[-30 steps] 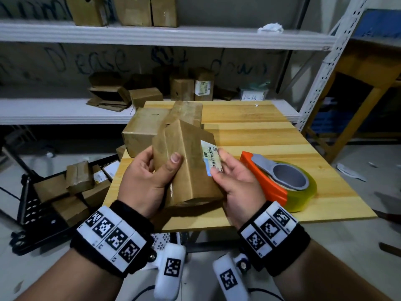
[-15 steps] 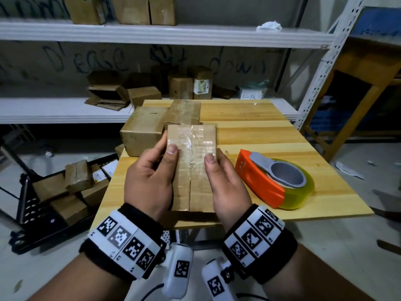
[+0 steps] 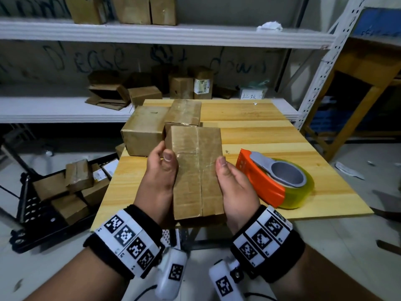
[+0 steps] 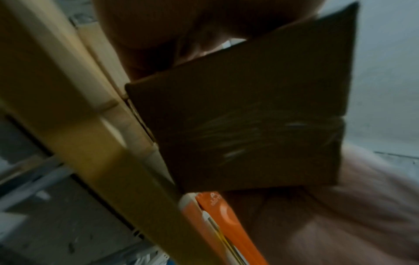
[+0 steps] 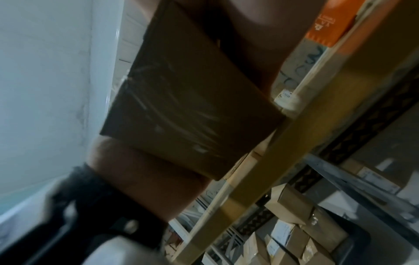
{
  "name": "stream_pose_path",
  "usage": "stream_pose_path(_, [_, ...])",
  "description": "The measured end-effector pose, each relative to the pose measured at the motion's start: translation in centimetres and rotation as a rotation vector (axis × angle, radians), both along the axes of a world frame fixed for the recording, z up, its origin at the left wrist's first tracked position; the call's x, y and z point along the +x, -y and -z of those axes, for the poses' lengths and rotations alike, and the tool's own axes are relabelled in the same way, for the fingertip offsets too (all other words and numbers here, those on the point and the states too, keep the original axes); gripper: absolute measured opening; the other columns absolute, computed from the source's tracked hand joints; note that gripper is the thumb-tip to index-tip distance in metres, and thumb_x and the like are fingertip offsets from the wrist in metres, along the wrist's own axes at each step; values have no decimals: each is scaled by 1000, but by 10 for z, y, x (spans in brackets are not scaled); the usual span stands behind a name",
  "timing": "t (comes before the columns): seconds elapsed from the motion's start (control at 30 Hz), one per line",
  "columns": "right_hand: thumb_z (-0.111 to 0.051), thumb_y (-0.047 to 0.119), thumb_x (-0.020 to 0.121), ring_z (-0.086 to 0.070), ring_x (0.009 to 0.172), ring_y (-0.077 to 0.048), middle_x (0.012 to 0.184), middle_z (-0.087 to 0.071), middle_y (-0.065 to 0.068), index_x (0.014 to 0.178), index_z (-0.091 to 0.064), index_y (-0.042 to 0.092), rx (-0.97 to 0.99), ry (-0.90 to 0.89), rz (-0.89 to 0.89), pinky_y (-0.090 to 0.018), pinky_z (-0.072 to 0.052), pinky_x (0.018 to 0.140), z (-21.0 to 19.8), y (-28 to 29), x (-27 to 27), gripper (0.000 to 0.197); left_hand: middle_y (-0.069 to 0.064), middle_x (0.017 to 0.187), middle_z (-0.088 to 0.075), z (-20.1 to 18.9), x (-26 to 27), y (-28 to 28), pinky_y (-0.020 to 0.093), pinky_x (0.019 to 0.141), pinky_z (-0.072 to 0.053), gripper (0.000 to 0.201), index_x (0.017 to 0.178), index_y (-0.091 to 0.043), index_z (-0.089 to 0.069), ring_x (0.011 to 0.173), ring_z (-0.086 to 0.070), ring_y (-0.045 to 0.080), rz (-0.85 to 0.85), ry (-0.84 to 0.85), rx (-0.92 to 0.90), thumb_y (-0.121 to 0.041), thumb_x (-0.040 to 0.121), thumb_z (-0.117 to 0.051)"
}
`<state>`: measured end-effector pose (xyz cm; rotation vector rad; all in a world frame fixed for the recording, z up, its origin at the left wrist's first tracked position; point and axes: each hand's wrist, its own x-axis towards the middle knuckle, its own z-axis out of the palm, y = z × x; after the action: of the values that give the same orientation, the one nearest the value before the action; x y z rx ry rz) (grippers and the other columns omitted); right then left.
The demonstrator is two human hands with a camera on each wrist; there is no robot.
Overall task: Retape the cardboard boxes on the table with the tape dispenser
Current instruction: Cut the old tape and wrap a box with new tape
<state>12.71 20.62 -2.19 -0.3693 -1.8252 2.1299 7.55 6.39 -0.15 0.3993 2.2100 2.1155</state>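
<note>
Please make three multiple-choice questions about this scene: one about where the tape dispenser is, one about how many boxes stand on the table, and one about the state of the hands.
1. Where does the tape dispenser lie?
A. on the table, right of the held box
B. on the white shelf
C. in the floor crate

2. How many boxes rest on the table itself, apart from the held box?
A. none
B. two
C. five

3. What do the hands do?
A. both hold the box
B. only the left holds it
C. both are free

Answers:
1 A, it sits on the wood beside the right hand.
2 B, two stand behind the held one.
3 A, left hand and right hand each grip a side.
</note>
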Motion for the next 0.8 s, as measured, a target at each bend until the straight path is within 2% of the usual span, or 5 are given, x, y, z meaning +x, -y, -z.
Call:
stream_pose_path(0.17, [-54,105,52,-69,123,-20,126,-76,6,124,-74,37,-35,98,48,-50,-47,113,11,-1,1,101,12,104,-77,-9,5,-1,24,63,-60,69,131,-10,-56,91,-77,22,21,124,139,-62,87,-45])
stream_pose_path(0.4, [-54,95,73,-72,118,-25,120,-78,5,118,-74,45,-63,118,0,-56,-49,110,9,-13,-4,70,9,108,-78,-1,-5,3,59,95,-57,49,123,-17,-65,105,-74,32,2,141,162,-55,94,-51])
stream_pose_path(0.5, [-54,74,92,-76,109,-30,113,-80,-6,104,-81,39,-134,101,-31,-58,-53,104,2,-15,-2,45,10,111,-77,2,-9,7,64,98,-54,33,115,-22,-72,109,-72,35,8,167,165,-43,107,-47])
stream_pose_path(0.63, [-54,57,99,-78,101,-33,106,-81,-12,87,-84,31,-263,111,-48,-60,-55,100,-3,-19,-1,42,15,118,-75,1,-11,9,66,98,-53,33,123,-21,-72,114,-70,39,43,287,255,-32,111,-43])
stream_pose_path(0.8, [-59,54,97,-77,102,-36,108,-80,-15,100,-81,19,-319,101,-39,-63,-54,100,-5,-24,-3,41,10,117,-76,3,-14,10,55,94,-59,31,125,-23,-72,114,-70,35,27,293,264,-27,111,-45])
